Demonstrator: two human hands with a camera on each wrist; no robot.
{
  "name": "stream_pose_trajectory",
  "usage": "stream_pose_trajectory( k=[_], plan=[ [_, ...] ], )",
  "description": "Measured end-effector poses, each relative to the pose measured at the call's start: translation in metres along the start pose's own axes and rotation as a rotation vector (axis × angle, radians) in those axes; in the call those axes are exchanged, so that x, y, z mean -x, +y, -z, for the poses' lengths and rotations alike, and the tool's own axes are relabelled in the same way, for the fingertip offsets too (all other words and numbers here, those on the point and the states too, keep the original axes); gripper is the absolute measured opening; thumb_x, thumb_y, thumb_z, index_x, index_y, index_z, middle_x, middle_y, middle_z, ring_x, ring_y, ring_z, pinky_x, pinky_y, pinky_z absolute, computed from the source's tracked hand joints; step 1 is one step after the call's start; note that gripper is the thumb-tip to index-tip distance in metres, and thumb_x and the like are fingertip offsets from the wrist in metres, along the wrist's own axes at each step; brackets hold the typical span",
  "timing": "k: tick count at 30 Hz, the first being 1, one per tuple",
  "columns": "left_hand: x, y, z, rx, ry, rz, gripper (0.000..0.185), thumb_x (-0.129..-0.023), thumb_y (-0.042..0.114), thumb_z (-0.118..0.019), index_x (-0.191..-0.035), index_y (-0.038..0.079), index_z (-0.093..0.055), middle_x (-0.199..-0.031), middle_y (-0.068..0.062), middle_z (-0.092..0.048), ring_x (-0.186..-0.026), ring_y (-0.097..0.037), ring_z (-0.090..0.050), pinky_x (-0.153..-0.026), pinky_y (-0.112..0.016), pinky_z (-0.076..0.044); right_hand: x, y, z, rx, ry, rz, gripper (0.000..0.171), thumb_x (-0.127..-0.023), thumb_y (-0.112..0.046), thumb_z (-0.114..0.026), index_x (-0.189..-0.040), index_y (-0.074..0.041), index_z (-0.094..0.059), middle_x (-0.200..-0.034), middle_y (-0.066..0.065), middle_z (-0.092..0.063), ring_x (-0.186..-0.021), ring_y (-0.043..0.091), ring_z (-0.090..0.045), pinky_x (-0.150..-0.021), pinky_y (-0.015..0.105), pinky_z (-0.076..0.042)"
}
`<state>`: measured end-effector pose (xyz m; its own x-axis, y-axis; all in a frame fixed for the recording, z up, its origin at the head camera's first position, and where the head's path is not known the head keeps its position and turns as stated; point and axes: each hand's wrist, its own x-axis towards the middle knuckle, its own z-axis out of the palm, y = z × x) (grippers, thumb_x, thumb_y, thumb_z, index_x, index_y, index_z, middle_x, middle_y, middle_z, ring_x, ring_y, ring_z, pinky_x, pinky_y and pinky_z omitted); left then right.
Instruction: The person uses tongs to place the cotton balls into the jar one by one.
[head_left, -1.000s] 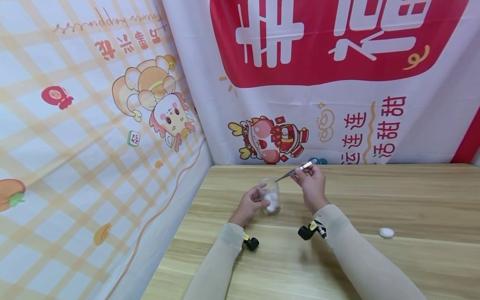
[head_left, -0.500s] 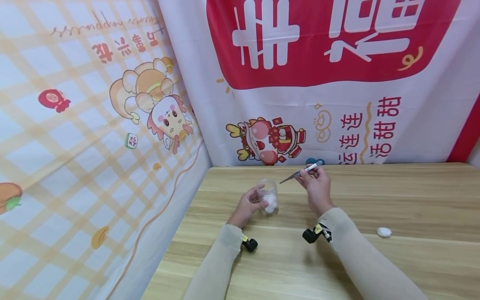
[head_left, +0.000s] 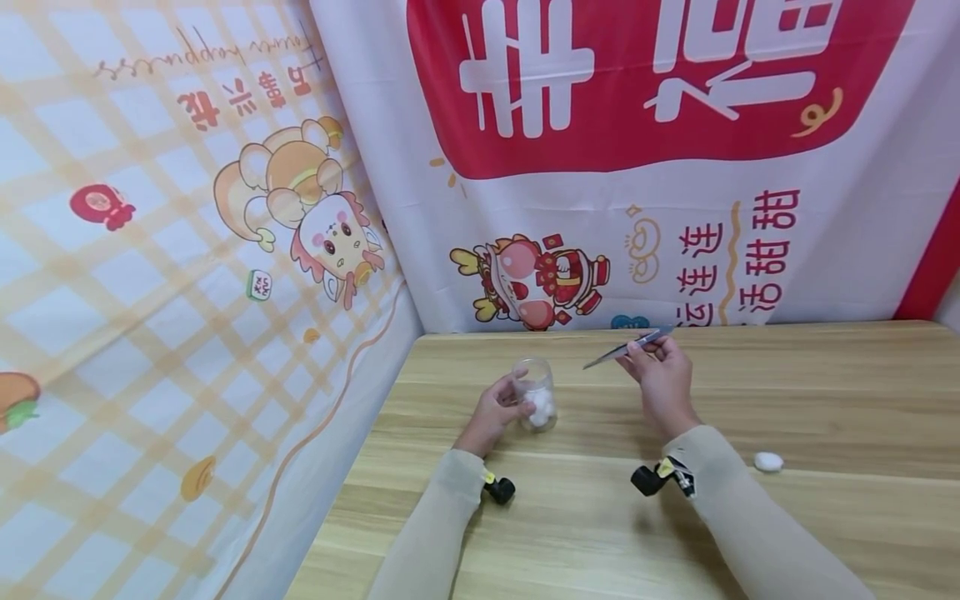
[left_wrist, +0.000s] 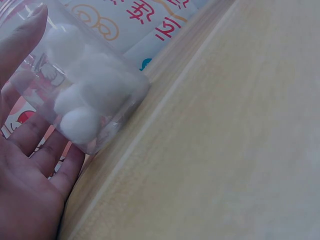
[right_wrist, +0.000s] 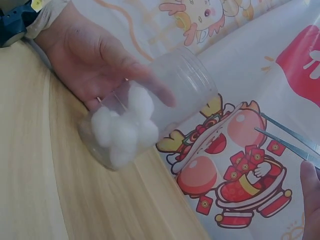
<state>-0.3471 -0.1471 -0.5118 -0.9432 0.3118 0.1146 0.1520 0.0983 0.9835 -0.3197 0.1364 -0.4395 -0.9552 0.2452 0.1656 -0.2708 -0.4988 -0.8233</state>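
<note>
My left hand [head_left: 497, 410] holds a clear plastic jar [head_left: 534, 377] upright on the wooden table, thumb on the near side and fingers around the back. Several white cotton balls [right_wrist: 125, 130] lie heaped in the jar's lower part; its mouth has no lid. To the right, my right hand [head_left: 662, 379] pinches metal tweezers [head_left: 626, 348] above the table. Their tips point left toward the jar, apart from it. In the right wrist view the tweezers' two prongs [right_wrist: 285, 142] are spread with nothing between them.
One white cotton ball [head_left: 768, 462] lies on the wooden table [head_left: 570, 533], right of my right forearm. A printed cloth [head_left: 675, 192] hangs behind the table's far edge, and a checked one [head_left: 150, 333] covers the left side.
My right hand has moved right with the tweezers, drawing their tips away from the jar's mouth. The left hand stays on the jar.
</note>
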Motion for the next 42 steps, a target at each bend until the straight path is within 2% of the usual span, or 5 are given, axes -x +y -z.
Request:
stream_pose_trajectory(
  k=[11,18,25,34,42],
  plan=[
    [0.0,-0.005,-0.002,0.01,0.048,-0.008,0.064,-0.083,0.023,-0.079,-0.141,0.027,-0.052,-0.138,-0.007,-0.054,-0.125,-0.024,-0.05,-0.106,-0.04,-0.039,0.006,-0.011,0.018,-0.02,-0.049,0.021,0.018,-0.095,0.002,-0.058,-0.112,-0.001,-0.052,-0.101,0.013,-0.052,-0.095,0.02,-0.068,-0.088,0.033,-0.051],
    [-0.002,-0.008,-0.002,0.017,0.049,-0.023,0.071,-0.081,0.026,-0.081,-0.144,0.019,-0.049,-0.137,-0.007,-0.055,-0.124,-0.024,-0.052,-0.105,-0.041,-0.04,0.007,-0.02,0.027,0.05,-0.058,0.036,0.022,-0.094,-0.002,-0.061,-0.114,-0.001,-0.052,-0.103,0.013,-0.052,-0.098,0.019,-0.067,-0.087,0.032,-0.052],
    [-0.001,-0.006,-0.001,0.013,0.037,-0.03,0.074,-0.082,0.025,-0.08,-0.146,0.013,-0.045,-0.137,-0.007,-0.055,-0.123,-0.025,-0.052,-0.105,-0.041,-0.04,0.008,-0.028,0.039,0.051,-0.082,0.051,0.024,-0.094,0.0,-0.06,-0.116,0.0,-0.05,-0.104,0.014,-0.051,-0.097,0.019,-0.067,-0.087,0.033,-0.051],
    [0.001,-0.007,-0.001,0.021,0.058,-0.01,0.068,-0.079,0.027,-0.082,-0.14,0.027,-0.053,-0.138,-0.005,-0.054,-0.124,-0.024,-0.051,-0.105,-0.04,-0.04,0.009,-0.037,0.054,0.097,-0.101,0.061,0.027,-0.093,-0.004,-0.063,-0.117,0.0,-0.049,-0.106,0.015,-0.053,-0.098,0.018,-0.067,-0.087,0.033,-0.051],
    [0.0,-0.008,-0.001,0.023,0.052,-0.026,0.068,-0.081,0.024,-0.081,-0.142,0.021,-0.051,-0.138,-0.007,-0.055,-0.123,-0.025,-0.052,-0.104,-0.04,-0.041,0.011,-0.047,0.071,0.074,-0.118,0.072,0.027,-0.093,-0.003,-0.063,-0.116,0.001,-0.048,-0.105,0.014,-0.055,-0.097,0.018,-0.068,-0.086,0.032,-0.051]
  ],
)
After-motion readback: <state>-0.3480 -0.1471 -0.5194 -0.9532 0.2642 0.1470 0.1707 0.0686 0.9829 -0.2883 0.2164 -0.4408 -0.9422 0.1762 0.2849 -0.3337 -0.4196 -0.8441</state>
